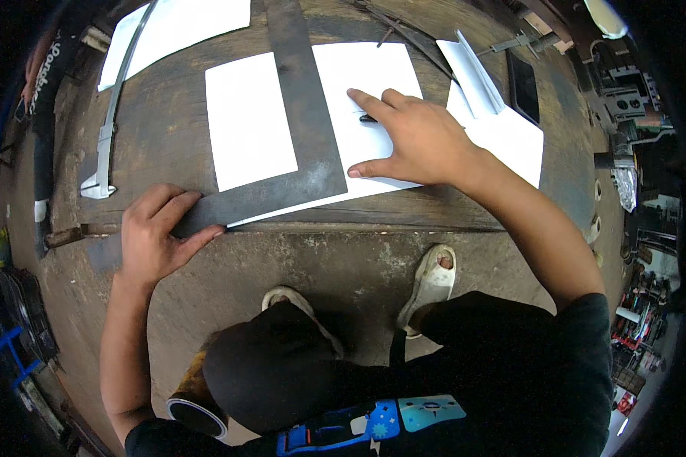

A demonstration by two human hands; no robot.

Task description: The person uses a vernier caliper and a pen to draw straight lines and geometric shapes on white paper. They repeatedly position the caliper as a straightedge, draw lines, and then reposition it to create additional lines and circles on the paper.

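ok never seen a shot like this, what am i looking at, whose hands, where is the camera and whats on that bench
There is no machine: one picture, from a wide fisheye camera on a person's head, looking down at their own bare hands. That bends the straight edges. The left hand presses down one arm of a big dark steel square lying over a white sheet on a worn workbench. The right hand lies flat on the sheet, beside a small dark object, too small to identify. More paper lies to the right. Neither hand grips anything.
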